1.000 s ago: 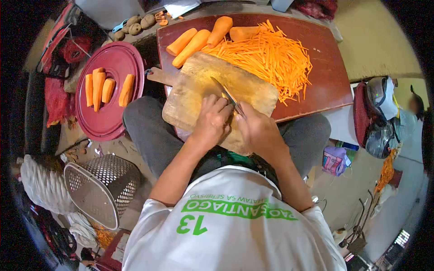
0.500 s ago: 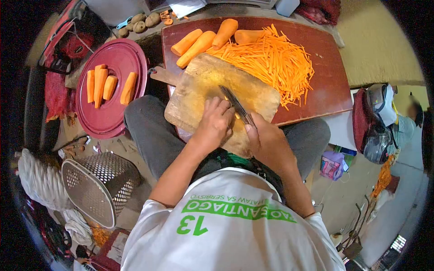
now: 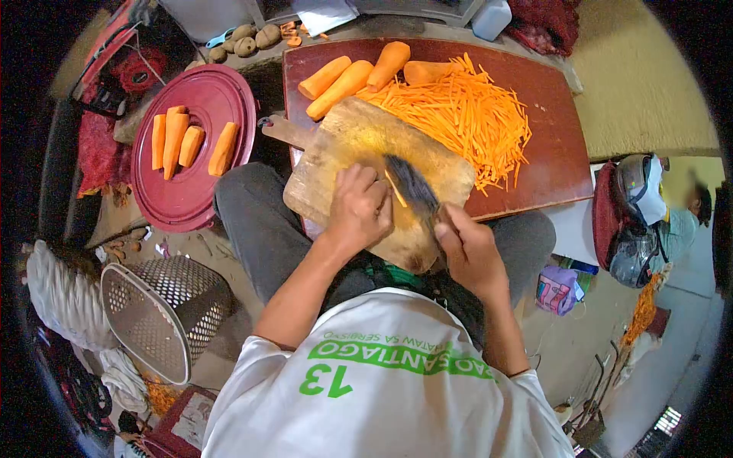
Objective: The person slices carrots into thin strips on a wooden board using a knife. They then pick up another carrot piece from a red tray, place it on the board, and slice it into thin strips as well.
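Observation:
My right hand (image 3: pixel 475 256) grips a dark-bladed knife (image 3: pixel 412 182) by its handle, the blade slanting up and left over the wooden cutting board (image 3: pixel 317 164). Just left of the blade, my left hand (image 3: pixel 360 204) is closed, fingers curled down onto the board. A thin orange edge of a carrot piece (image 3: pixel 395 189) shows between that hand and the knife; the fingers hide the rest. Beyond the board lies a heap of carrot strips (image 3: pixel 473 122). Peeled whole carrots (image 3: pixel 341 90) rest at its left.
The board overlaps a red-brown tabletop (image 3: pixel 553 145) and spans my lap. To the left, several carrots (image 3: pixel 174 141) lie on a round red lid (image 3: pixel 202 88). A perforated basket (image 3: pixel 172 305) stands lower left. Potatoes (image 3: pixel 244 46) sit at the back. Helmets (image 3: pixel 637 221) are at the right.
The knife and my right hand have shifted right and slightly down, away from my left hand. The blade is tilted and blurred. My left hand stays nearly in place.

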A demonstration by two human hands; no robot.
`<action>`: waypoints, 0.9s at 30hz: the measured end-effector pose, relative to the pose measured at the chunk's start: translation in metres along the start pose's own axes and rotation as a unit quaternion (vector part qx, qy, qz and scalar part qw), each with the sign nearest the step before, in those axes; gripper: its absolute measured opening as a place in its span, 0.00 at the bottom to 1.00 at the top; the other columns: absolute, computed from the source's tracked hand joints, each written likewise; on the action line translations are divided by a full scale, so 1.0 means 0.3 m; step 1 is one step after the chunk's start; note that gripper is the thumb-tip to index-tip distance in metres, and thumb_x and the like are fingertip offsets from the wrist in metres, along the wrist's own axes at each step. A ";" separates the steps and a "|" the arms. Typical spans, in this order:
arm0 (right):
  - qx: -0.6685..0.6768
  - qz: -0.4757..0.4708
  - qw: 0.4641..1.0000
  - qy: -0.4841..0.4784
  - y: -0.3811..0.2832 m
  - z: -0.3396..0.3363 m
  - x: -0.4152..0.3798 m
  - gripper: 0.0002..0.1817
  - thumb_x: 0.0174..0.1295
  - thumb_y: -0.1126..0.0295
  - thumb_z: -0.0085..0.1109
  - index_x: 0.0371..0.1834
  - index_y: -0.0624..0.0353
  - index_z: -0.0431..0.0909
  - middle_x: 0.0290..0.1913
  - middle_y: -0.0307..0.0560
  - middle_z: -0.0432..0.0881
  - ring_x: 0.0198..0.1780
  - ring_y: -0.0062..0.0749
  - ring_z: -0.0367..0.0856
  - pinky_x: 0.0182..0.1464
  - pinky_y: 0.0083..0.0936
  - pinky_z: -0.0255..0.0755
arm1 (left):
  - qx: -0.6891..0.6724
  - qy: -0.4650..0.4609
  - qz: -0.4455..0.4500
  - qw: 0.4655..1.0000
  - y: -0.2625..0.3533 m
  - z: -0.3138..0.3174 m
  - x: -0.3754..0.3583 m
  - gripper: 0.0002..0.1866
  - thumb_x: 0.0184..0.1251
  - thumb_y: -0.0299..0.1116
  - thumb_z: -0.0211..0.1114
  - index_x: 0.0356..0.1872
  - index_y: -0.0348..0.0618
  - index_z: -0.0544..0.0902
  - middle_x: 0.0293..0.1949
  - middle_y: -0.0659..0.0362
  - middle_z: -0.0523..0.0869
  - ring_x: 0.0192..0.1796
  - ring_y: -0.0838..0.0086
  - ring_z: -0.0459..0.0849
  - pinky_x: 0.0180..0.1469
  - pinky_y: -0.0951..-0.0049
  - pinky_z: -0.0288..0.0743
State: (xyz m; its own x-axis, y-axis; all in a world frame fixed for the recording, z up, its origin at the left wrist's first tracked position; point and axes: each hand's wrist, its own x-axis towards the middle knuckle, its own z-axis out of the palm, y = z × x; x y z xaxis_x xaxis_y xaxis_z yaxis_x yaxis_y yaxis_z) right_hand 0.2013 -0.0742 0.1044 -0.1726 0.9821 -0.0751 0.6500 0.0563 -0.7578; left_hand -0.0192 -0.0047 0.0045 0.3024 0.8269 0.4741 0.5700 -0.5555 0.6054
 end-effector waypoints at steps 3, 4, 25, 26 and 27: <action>0.028 0.008 0.998 -0.051 0.031 0.012 -0.008 0.12 0.80 0.72 0.58 0.59 0.66 0.79 0.40 0.62 0.82 0.38 0.54 0.85 0.46 0.39 0.80 | 0.031 0.023 -0.003 0.999 -0.018 -0.035 0.020 0.06 0.52 0.25 0.74 0.31 0.39 0.86 0.38 0.51 0.81 0.46 0.50 0.80 0.52 0.50 0.72; 0.007 -0.030 0.999 -0.033 0.055 0.016 0.010 0.12 0.79 0.71 0.60 0.58 0.65 0.81 0.40 0.63 0.82 0.37 0.51 0.84 0.47 0.38 0.80 | 0.042 0.023 -0.008 0.999 -0.024 -0.045 0.024 0.05 0.51 0.26 0.74 0.27 0.39 0.85 0.36 0.51 0.81 0.44 0.51 0.80 0.51 0.50 0.71; -0.024 -0.043 0.996 0.068 0.179 -0.283 0.306 0.24 0.65 0.74 0.70 0.65 0.66 0.86 0.54 0.61 0.94 0.54 0.39 0.95 0.58 0.32 0.84 | -0.026 0.045 -0.015 0.999 0.027 -0.061 0.140 0.10 0.57 0.28 0.80 0.39 0.38 0.90 0.42 0.50 0.85 0.49 0.51 0.84 0.53 0.55 0.77; -0.024 -0.123 0.987 0.103 0.259 -0.241 0.309 0.27 0.62 0.76 0.69 0.67 0.63 0.85 0.52 0.61 0.93 0.53 0.46 0.95 0.56 0.36 0.86 | -0.040 0.053 -0.028 0.997 0.040 -0.070 0.170 0.14 0.56 0.27 0.81 0.44 0.39 0.91 0.46 0.50 0.86 0.52 0.52 0.85 0.56 0.55 0.78; -0.042 -0.135 0.985 0.101 0.254 -0.241 0.298 0.27 0.61 0.76 0.68 0.68 0.63 0.85 0.51 0.60 0.93 0.52 0.49 0.95 0.55 0.38 0.86 | -0.055 0.059 -0.042 0.996 0.058 -0.080 0.196 0.17 0.56 0.27 0.82 0.48 0.40 0.91 0.50 0.49 0.88 0.55 0.52 0.87 0.59 0.55 0.78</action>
State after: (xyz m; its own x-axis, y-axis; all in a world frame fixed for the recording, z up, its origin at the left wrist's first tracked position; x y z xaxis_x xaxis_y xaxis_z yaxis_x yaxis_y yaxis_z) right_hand 0.2890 0.0310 0.0867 -0.2031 0.9442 0.2592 0.6614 0.3275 -0.6747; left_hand -0.0099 0.0323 0.0584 0.1608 0.8585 0.4869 0.5006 -0.4961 0.7094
